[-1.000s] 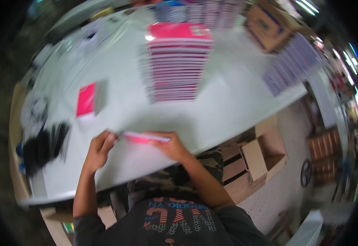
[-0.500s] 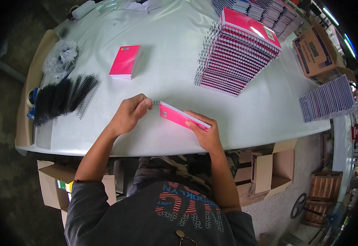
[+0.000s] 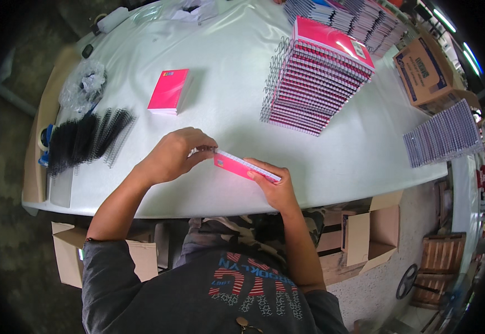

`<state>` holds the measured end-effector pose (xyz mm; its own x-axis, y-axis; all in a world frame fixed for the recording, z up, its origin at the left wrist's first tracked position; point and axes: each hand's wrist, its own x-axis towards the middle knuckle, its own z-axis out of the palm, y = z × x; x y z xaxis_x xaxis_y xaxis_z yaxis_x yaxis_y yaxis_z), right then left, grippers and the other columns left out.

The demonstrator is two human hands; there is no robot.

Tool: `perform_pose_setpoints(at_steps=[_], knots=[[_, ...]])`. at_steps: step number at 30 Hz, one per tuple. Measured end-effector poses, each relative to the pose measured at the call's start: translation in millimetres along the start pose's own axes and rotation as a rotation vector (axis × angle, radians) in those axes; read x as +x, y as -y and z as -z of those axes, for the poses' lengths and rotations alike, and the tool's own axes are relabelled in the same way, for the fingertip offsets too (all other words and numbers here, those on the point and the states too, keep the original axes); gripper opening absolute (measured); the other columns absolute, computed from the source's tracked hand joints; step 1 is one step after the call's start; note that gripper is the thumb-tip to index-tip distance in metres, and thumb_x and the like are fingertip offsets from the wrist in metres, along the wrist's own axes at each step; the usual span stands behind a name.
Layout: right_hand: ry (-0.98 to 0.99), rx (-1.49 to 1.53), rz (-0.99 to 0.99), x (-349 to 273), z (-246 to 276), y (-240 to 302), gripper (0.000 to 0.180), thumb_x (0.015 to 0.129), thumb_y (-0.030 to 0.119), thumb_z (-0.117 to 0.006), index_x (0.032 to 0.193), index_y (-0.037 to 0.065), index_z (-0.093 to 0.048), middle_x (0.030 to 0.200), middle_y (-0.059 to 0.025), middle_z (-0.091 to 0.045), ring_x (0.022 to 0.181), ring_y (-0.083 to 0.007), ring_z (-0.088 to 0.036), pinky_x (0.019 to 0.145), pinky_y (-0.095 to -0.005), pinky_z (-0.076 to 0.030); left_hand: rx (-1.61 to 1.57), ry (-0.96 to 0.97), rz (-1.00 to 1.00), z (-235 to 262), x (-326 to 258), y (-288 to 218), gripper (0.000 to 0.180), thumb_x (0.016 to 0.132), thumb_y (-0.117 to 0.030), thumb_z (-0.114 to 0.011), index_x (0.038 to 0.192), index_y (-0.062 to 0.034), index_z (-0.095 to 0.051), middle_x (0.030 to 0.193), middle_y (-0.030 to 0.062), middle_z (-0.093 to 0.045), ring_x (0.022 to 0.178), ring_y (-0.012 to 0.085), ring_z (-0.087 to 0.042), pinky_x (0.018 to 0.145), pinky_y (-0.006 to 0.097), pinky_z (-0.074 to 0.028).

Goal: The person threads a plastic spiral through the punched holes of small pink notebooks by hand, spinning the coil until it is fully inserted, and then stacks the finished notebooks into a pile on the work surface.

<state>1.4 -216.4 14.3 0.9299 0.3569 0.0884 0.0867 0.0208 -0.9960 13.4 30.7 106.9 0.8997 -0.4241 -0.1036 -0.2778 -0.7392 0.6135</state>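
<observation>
A thin pink notebook is gripped in my right hand, thumb on its cover and fingers behind its far end. It is tilted on edge above the table. At its left corner my left hand has its fingers curled round a dark wire spiral coil, mostly hidden by the fingers. Beyond my left hand lies a small pile of pink notebooks with no coil visible. A tall stack of pink spiral-bound notebooks stands at the far right. Several loose black coils lie at the left.
A crumpled clear plastic bag and a blue tape dispenser sit by the left edge. More notebook stacks, a cardboard box and another bound stack line the right. Open boxes stand below the table.
My left hand has come up against the notebook's corner, and its fingers now cover the stretch of coil that showed before. The right hand still holds the notebook, nearly unmoved.
</observation>
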Motion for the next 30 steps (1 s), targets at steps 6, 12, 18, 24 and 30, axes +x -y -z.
perform_pose_setpoints(at_steps=[6,12,18,24,30], knots=[[-0.002,0.042,0.073,-3,6,-8,0.029,0.085,0.001,-0.058,0.114,0.004,-0.063,0.103,-0.0073,-0.068,0.089,-0.0101,-0.059,0.081,-0.0259,-0.047,0.387,-0.328,-0.403,-7,15,-21,0.029,0.077,-0.012,-0.068,0.104,-0.0048,-0.061,0.099,0.0132,-0.061,0.092,0.0315,-0.057,0.084,0.04,-0.043],[0.057,-0.005,0.217,1,6,-7,0.032,0.083,0.002,-0.059,0.113,0.007,-0.063,0.106,-0.0121,-0.067,0.092,-0.0162,-0.063,0.084,-0.0279,-0.046,0.595,-0.172,-0.317,-5,14,-33,0.03,0.066,-0.012,-0.074,0.088,-0.0058,-0.055,0.09,0.011,-0.057,0.086,0.0303,-0.054,0.078,0.04,-0.039],[0.067,0.019,0.213,-6,14,7,0.03,0.082,0.006,-0.06,0.112,0.007,-0.064,0.104,-0.0138,-0.067,0.09,-0.0209,-0.064,0.083,-0.03,-0.046,0.564,0.057,-0.25,2,19,-52,0.022,0.069,-0.012,-0.074,0.085,-0.0058,-0.061,0.085,0.0073,-0.062,0.084,0.0273,-0.057,0.079,0.04,-0.04],[0.092,0.027,0.174,-6,11,5,0.032,0.081,0.006,-0.06,0.113,0.008,-0.063,0.101,-0.0153,-0.067,0.083,-0.0227,-0.063,0.08,-0.0307,-0.047,0.543,0.054,-0.383,1,19,-42,0.02,0.068,-0.012,-0.074,0.083,-0.0058,-0.063,0.08,0.0062,-0.062,0.082,0.0265,-0.058,0.077,0.039,-0.04],[0.117,0.033,0.181,-5,8,3,0.034,0.081,0.006,-0.058,0.115,0.009,-0.063,0.1,-0.0164,-0.067,0.079,-0.0234,-0.063,0.078,-0.031,-0.047,0.667,-0.213,-0.427,-13,14,-43,0.024,0.065,-0.016,-0.076,0.082,-0.0068,-0.061,0.08,0.0054,-0.061,0.085,0.0257,-0.057,0.082,0.041,-0.037]])
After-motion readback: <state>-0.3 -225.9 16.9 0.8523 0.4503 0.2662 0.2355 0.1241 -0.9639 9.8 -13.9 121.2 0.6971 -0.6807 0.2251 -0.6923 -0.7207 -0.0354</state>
